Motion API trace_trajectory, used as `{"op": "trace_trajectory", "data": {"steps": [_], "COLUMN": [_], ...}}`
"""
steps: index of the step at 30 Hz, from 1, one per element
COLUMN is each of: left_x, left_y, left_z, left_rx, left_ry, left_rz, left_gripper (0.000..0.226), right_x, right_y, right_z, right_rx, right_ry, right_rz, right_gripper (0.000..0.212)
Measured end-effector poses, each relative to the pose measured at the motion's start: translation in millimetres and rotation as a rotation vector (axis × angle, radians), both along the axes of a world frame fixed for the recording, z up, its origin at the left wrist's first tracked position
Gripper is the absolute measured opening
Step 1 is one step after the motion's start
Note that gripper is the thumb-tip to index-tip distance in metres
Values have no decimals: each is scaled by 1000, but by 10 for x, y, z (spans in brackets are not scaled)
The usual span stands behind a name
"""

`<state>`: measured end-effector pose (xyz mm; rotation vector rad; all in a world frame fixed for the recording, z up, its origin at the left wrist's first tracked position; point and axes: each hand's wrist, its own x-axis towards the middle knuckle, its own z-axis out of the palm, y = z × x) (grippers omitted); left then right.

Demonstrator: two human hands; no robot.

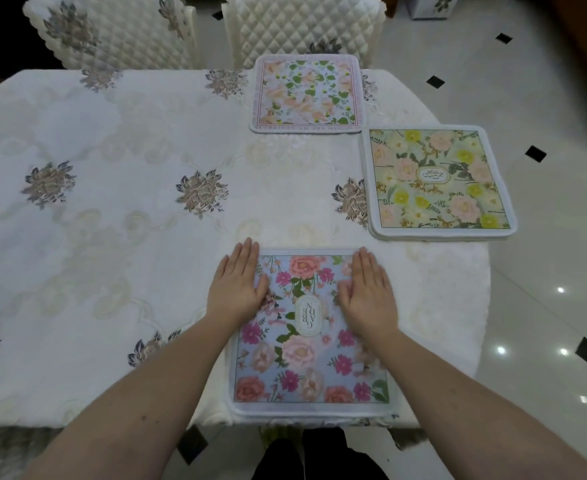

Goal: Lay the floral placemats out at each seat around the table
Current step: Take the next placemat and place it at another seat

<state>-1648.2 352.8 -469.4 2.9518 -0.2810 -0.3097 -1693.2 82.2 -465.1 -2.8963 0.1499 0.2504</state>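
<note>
Three floral placemats lie flat on the desk (112, 140), which is covered by a white embroidered cloth.

Blue placemat (311, 355): positioned at 6 o'clock, at the near edge of the desk, directly in front of the person. Its near border reaches the desk edge.

Left hand (238, 289): palm down, fingers (245, 258) straight and close together, resting on the left far corner of the blue placemat and overlapping onto the cloth. Nothing is gripped.

Right hand (368, 294): palm down, fingers (366, 266) straight and close together, pressing flat on the right far portion of the blue placemat. Nothing is gripped.

Green placemat (437, 181): positioned at 2 o'clock, at the right end of the desk, partly overhanging the desk edge.

Pink placemat (307, 93): positioned at 12 o'clock, at the far edge, in front of a quilted chair (302, 26). A second quilted chair (112, 29) stands at 11 o'clock, with bare cloth before it.

The three placemats are apart from one another.
</note>
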Motion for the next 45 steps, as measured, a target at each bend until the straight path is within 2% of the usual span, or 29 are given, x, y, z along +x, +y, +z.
{"op": "trace_trajectory", "data": {"steps": [6,11,15,19,25,30,33,35,38,40,42,45], "left_x": [22,-553,-1011,-1235,-1312,-1267,-1199,-1192,-1190,-1233,-1330,-1547], "left_y": [160,-365,-555,-283,138,251,261,167,-152,-358,-464,-426], "left_z": [145,212,112,59,41,92,169,235,291,256,184,88], "left_rx": [138,-57,-74,-74,-60,54,99,29,-134,-180,-205,-124], "left_ry": [7,-8,29,25,50,67,63,32,-33,16,77,32], "left_rz": [106,63,-28,-82,-61,-82,4,48,-2,-29,-25,-104], "left_gripper": [66,58,59,59,65,72,77,71,62,61,58,57], "right_x": [-68,-297,-574,-827,-1051,-1106,-1056,-1024,-1017,-1067,-1151,-1269], "right_y": [-73,589,938,738,251,-78,-100,14,385,653,845,916], "right_z": [163,295,135,-7,62,82,105,139,159,129,92,84], "right_rx": [-40,183,119,16,-22,-49,-58,-15,11,32,35,-9], "right_ry": [62,-4,31,52,10,35,38,40,28,43,72,77], "right_rz": [14,27,168,283,136,112,45,13,158,217,231,270], "right_gripper": [66,56,55,59,60,62,64,62,58,58,56,56]}}
